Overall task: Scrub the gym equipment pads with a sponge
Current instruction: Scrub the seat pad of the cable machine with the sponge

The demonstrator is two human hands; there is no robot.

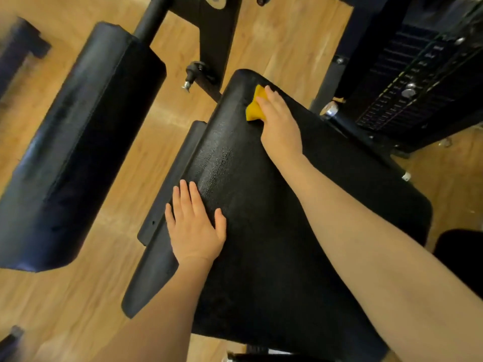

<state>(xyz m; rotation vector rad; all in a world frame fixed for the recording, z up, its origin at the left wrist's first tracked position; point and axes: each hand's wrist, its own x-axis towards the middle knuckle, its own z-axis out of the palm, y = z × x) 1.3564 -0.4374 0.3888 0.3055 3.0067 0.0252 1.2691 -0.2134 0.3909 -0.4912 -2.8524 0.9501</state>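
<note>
The right hand (281,124) presses a soft yellow sponge (254,105) against the far end of the seat pad (261,218), a broad black cushion with pebbled, leathery vinyl; its fingers curl over the sponge, squashing it. The left hand (194,223) lies flat on the pad's left edge, fingers straight and slightly spread. A second, blocky black pad (78,142) stands well apart on the left, above the wood-grain floor (78,309).

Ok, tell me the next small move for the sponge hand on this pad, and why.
Probably draw the yellow sponge back toward the body along the seat pad. The right hand holds it at the pad's far end, and the left hand lies flat on the near edge, bracing.
</note>
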